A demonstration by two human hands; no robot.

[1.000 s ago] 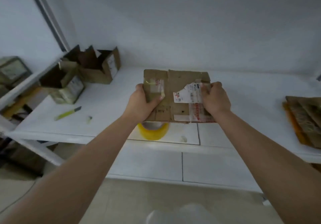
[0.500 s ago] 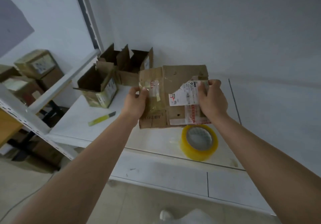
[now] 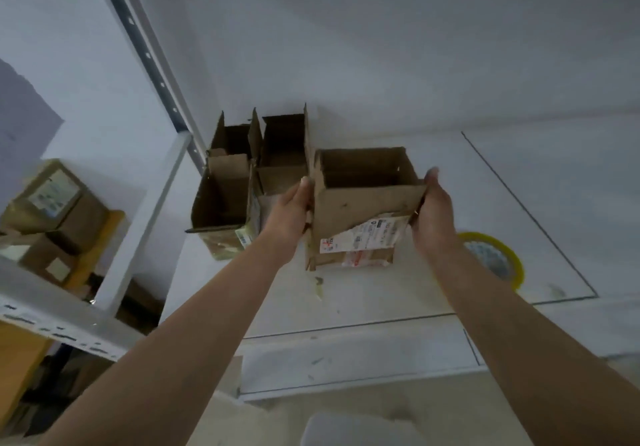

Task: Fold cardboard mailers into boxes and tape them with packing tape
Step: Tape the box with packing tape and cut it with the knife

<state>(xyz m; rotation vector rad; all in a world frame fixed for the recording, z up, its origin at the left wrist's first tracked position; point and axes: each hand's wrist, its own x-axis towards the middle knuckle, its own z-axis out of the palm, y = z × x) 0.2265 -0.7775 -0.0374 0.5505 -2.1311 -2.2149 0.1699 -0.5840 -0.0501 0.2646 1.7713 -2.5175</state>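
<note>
While the box (image 3: 363, 203) is held above the white surface (image 3: 398, 293), its open top is turned up toward the camera and a torn white label (image 3: 363, 237) is seen on its near face. The box is pressed between the two hands: the left hand (image 3: 289, 213) is laid flat against its left side with fingers straight, and the right hand (image 3: 431, 213) is set against its right side, fingers extended along the wall. Two further open boxes (image 3: 242, 182) are stood just to the left, against the wall. A yellow tape roll (image 3: 495, 258) is lain flat on the surface, partly hidden behind the right wrist. Shelving (image 3: 138, 203) with stacked cartons (image 3: 52, 203) is noted at far left.
</note>
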